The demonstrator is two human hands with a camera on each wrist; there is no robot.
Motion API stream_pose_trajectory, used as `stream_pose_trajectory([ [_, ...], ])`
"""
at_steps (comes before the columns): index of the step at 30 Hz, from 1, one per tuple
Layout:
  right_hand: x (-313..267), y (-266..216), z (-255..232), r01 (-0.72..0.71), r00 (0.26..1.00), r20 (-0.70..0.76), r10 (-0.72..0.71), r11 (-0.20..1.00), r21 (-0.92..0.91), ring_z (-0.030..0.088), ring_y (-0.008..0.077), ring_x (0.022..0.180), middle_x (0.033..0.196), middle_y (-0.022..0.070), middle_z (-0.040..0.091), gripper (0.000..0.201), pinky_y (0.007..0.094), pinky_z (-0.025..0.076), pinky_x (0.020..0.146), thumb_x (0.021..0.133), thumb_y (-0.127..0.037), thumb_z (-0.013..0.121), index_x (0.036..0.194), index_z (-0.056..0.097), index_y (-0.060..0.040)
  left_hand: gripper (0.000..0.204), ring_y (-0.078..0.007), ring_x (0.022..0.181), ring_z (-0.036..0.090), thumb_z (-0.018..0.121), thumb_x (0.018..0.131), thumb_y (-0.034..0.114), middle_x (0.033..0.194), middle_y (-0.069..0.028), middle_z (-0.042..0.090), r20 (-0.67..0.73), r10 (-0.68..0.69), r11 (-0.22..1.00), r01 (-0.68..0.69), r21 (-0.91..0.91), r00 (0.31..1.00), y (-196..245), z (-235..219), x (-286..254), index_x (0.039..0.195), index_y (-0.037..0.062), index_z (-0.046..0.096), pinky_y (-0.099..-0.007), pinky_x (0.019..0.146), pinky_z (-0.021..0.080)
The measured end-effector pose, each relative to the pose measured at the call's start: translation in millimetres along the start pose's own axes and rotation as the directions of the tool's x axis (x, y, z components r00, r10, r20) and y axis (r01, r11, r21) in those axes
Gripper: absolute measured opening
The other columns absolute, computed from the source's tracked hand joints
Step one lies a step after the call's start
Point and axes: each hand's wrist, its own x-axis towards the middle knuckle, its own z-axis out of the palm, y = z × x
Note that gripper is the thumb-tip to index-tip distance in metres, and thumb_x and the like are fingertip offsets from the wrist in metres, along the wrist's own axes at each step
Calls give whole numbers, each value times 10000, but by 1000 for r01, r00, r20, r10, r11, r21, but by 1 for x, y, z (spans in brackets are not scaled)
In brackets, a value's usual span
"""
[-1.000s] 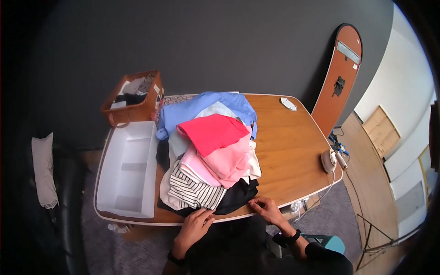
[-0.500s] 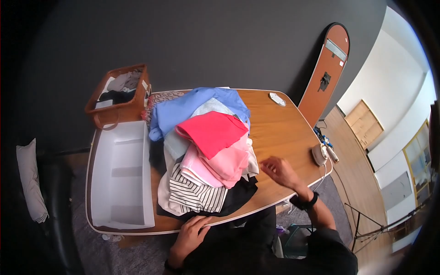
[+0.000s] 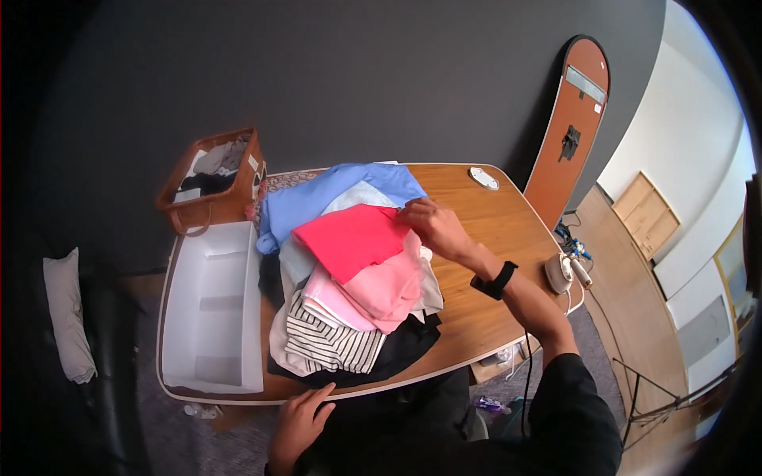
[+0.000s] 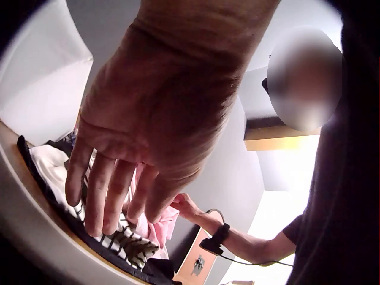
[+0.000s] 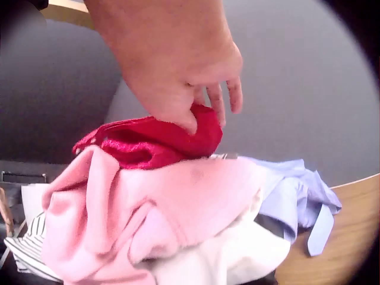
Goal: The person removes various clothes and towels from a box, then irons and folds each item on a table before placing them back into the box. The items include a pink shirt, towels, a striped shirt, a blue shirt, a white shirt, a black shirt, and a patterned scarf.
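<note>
On the table lies a heap of clothes, topped by a red folded garment. My right hand pinches the right corner of the red garment between thumb and fingers, as the right wrist view shows. Under it are a pink garment, a black-and-white striped garment, a blue shirt and a black garment. My left hand is at the table's front edge, below the striped garment. In the left wrist view its palm shows with the fingers extended.
A white box stands at the table's left, with a brown basket of clothes behind it. An iron stands at the right edge, and a white oval object lies at the back right. A rounded board leans against the wall.
My right hand has moved from the table's front edge up and over to the red garment and now pinches its corner. My left hand has shifted slightly down and left.
</note>
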Motion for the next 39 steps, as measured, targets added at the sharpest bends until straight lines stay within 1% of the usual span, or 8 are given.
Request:
stream_pose_trajectory([
  [15,-97,37,-190,-245,668,-448,595,744,622,608,88,875,939,23,677,165,278,523,783,1023,-129,609,1105,675,-1,496,-325,957,736,639,1004,299,1118,-154,727,564,449,811,-581,67,693,70,7,66,1448,93,561,-417,818,597],
  [21,-187,36,-149,-443,738,-279,614,754,486,668,150,771,813,135,682,135,351,542,718,987,-101,594,1044,653,7,586,-337,1117,682,633,1026,224,1370,-167,638,743,10,997,46,-55,669,22,-5,14,1542,34,428,-454,975,554],
  [25,-215,27,-158,-454,586,-414,697,705,544,641,106,779,818,82,679,137,286,536,710,981,-64,603,1075,672,9,556,-307,937,701,611,1029,233,1218,-208,689,601,-372,-262,541,-799,708,-28,-22,-56,1506,-10,461,-407,841,589],
  [27,-213,25,-162,-383,552,-460,696,701,602,618,98,774,800,70,662,135,274,522,701,987,-68,602,1062,670,22,501,-297,982,740,602,1010,365,1112,-131,737,403,-519,-57,440,-896,754,-62,11,-111,1426,86,573,-398,798,597],
  [30,-211,38,-152,-474,699,-287,656,724,501,617,94,789,815,68,670,156,274,522,712,981,-50,585,1082,675,27,469,-293,897,695,590,1017,274,1106,-182,718,688,-389,892,437,115,613,12,15,-140,1393,-7,575,-404,779,578],
  [33,-199,39,-134,-470,728,-202,655,691,549,635,97,820,854,78,695,196,276,531,737,967,-30,571,1120,683,18,381,-321,808,658,583,1003,149,997,-219,701,704,-137,881,-239,408,696,14,8,-186,1337,-25,637,-417,715,551],
  [35,-192,39,-125,-432,763,-225,606,736,521,656,103,863,903,85,721,234,271,543,776,966,-22,573,1167,690,6,340,-302,1031,726,578,1002,268,1075,-135,739,670,-397,910,363,200,627,43,-58,-143,1147,-18,689,-428,883,568],
  [39,-175,22,-123,-442,771,-172,613,710,548,649,97,844,904,84,721,193,265,539,769,991,-41,600,1149,695,14,311,-426,1106,599,594,886,-55,1244,-221,613,-268,256,538,93,838,929,113,-108,-58,1195,-40,620,-474,946,485],
])
